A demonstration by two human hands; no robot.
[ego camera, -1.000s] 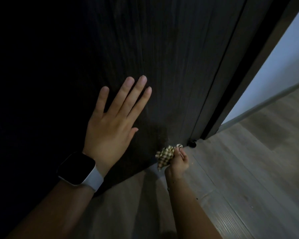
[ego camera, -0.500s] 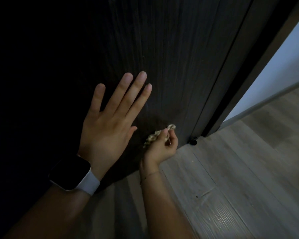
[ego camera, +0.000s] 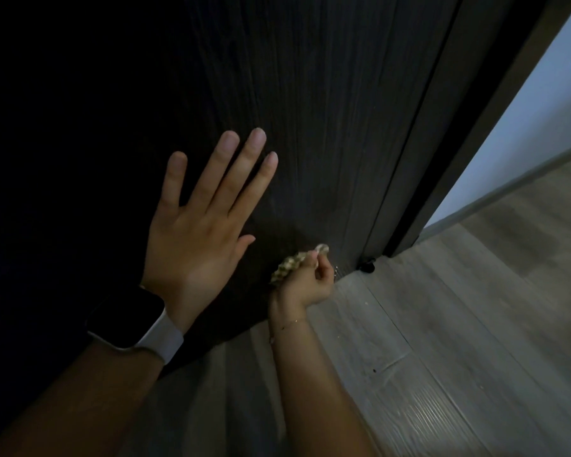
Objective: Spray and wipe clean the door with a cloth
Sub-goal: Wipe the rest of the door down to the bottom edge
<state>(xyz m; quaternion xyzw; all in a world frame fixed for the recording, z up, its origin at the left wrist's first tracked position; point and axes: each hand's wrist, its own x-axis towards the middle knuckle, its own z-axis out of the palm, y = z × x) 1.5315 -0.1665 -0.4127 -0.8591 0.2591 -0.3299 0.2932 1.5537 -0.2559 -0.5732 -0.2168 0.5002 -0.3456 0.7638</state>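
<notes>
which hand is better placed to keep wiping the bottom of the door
The right hand. It already grips the bunched checked cloth against the dark wooden door, low near the floor. The left hand lies flat and open on the door higher up, holding nothing, apparently bracing it.

left hand flat on door, right hand gripping cloth

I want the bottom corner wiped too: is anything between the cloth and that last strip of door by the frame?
Nothing visible. The right hand grips the cloth low against the door, and the strip toward the frame is bare. The small black stopper sits on the floor past the door's edge.
</notes>
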